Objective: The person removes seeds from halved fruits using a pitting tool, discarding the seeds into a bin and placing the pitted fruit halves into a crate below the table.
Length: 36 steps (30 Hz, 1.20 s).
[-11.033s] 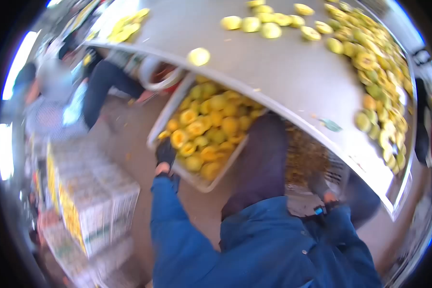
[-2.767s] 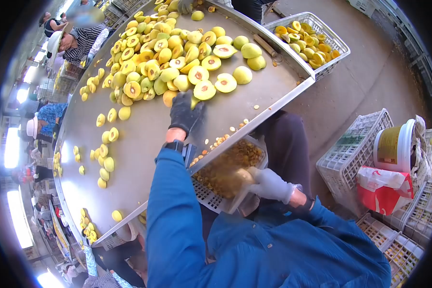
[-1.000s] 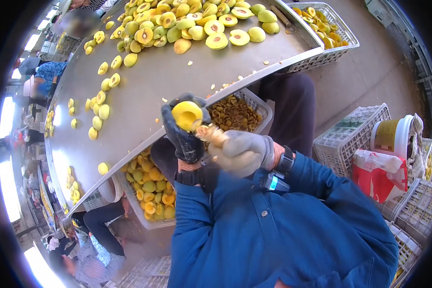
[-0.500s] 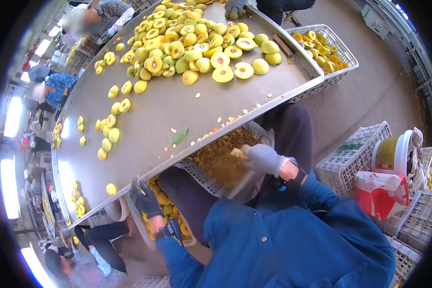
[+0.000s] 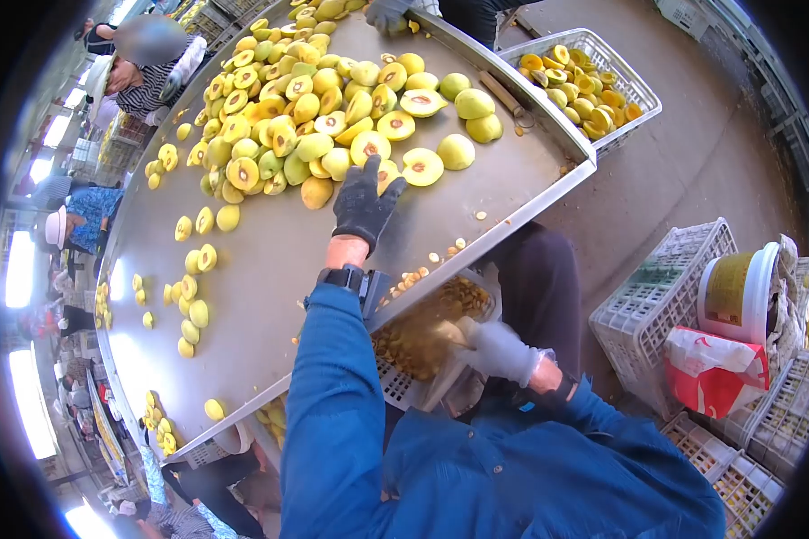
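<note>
My left hand (image 5: 365,207), in a dark glove, reaches over the metal table to the near edge of a heap of halved yellow peaches (image 5: 310,108). Its thumb and fingers are apart on either side of a peach half (image 5: 387,176), which still rests on the table. My right hand (image 5: 503,350), in a grey glove, is closed around a pale wooden-handled tool (image 5: 451,334) over a crate of brownish scraps (image 5: 418,346) between my knees. The tool's far end is blurred.
A wooden-handled tool with a metal loop (image 5: 505,95) lies near the table's right edge. Beyond it stands a crate of peach halves (image 5: 593,85). At my right are a white crate (image 5: 661,296), a bucket (image 5: 737,292) and a red-white bag (image 5: 715,368). Co-workers sit around the table.
My left hand has moved from the table's near left edge, by a fruit crate, up to the peach heap. My right hand remains over the scraps crate. The view has shifted slightly.
</note>
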{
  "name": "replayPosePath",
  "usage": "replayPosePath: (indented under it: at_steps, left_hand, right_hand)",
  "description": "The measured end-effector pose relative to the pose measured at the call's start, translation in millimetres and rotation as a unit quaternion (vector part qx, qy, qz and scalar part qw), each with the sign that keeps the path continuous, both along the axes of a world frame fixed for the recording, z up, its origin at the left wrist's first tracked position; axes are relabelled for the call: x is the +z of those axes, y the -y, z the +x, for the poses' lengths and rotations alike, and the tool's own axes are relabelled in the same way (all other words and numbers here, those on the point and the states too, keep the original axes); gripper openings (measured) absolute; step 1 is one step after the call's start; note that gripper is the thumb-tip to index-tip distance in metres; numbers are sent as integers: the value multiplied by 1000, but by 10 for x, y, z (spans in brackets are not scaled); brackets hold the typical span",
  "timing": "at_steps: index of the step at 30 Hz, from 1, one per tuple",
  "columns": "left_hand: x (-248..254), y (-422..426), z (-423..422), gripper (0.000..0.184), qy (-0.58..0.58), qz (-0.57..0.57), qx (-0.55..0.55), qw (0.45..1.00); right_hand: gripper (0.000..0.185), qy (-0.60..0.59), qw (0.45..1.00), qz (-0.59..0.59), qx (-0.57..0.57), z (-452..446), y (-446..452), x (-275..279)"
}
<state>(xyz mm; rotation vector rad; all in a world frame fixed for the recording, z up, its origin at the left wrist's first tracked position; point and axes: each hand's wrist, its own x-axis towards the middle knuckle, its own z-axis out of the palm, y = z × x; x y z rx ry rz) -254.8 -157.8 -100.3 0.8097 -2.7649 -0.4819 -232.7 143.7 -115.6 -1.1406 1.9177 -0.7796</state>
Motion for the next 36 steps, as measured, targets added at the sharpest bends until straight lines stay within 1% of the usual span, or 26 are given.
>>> replayPosePath:
  at_steps: [3, 5, 6, 7, 8, 9, 10, 11, 12, 14, 15, 17, 18, 20, 21, 24, 25, 27, 28, 29, 30, 32, 35, 36]
  left_hand:
    - [-76, 74, 197, 61, -51, -12, -39, 998]
    - [-177, 192, 464, 60, -91, 28, -25, 995]
    - [-229, 226, 613, 60, -112, 49, -19, 992]
    - [-322, 241, 777, 55, -131, 86, 10, 988]
    - [-265, 174, 895, 53, -123, 187, 54, 973]
    - [-198, 105, 1023, 51, -117, 286, 97, 946]
    - [-93, 15, 1139, 49, -109, 381, 139, 907]
    - [49, -149, 1221, 43, -142, 398, 145, 895]
    - [211, -327, 1293, 43, -161, 413, 159, 882]
    - [504, -682, 1418, 43, -200, 444, 185, 853]
    - [593, -842, 1489, 44, -207, 417, 161, 870]
    - [694, -1114, 1634, 46, -226, 358, 119, 898]
    - [694, -1192, 1695, 47, -277, 337, 111, 893]
    - [746, -1331, 1761, 51, -374, 289, 92, 876]
    - [803, -1427, 1748, 51, -445, 350, 81, 820]
    - [945, -1619, 1720, 52, -558, 392, 151, 716]
    - [969, -1602, 1770, 57, -574, 349, 164, 723]
    - [1022, -1665, 1841, 58, -579, 349, 165, 718]
    - [1057, -1700, 1859, 58, -580, 351, 164, 717]
    - [1056, -1724, 1889, 65, -559, 333, 172, 740]
    - [1073, -1752, 1916, 65, -548, 304, 175, 759]
    - [1143, -1810, 1947, 65, -525, 246, 179, 795]
    - [1195, -1842, 1941, 52, -534, 205, 182, 800]
    - [1198, -1854, 1947, 51, -524, 199, 190, 806]
  right_hand:
    - [30, 4, 1000, 10, 9, 0, 20, -34]
    - [29, 8, 1000, -3, 15, 1, 63, -53]
    - [28, 46, 999, -20, 3, -8, 80, -42]
    - [28, 83, 996, -37, -10, -41, 103, -2]
    - [27, 119, 991, -52, -24, -68, 129, 31]
    - [26, 109, 991, -70, -45, -80, 184, 53]
    - [28, 102, 989, -89, -56, -119, 253, 137]
    - [29, 117, 982, -113, -94, -129, 345, 251]
    - [30, 132, 973, -136, -133, -117, 444, 379]
    - [33, 107, 961, -188, -173, -79, 610, 677]
    - [34, 94, 954, -213, -190, -33, 668, 767]
    - [36, 117, 945, -247, -182, 114, 734, 812]
    - [38, 129, 940, -262, -176, 184, 748, 831]
    - [36, 212, 927, -278, -136, 258, 782, 914]
    - [36, 252, 917, -286, -117, 301, 784, 978]
    - [29, 99, 962, -239, -89, 400, 673, 1315]
    - [28, 23, 963, -261, -59, 499, 613, 1389]
    - [26, -118, 951, -285, -12, 644, 435, 1413]
    - [26, -138, 951, -277, -1, 679, 414, 1409]
    - [26, -158, 950, -269, 9, 716, 408, 1401]
    - [26, -177, 949, -261, 18, 743, 394, 1397]
    - [25, -169, 954, -248, 27, 755, 348, 1454]
    - [24, -174, 959, -222, 35, 800, 335, 1481]
    - [24, -168, 962, -210, 39, 802, 342, 1475]
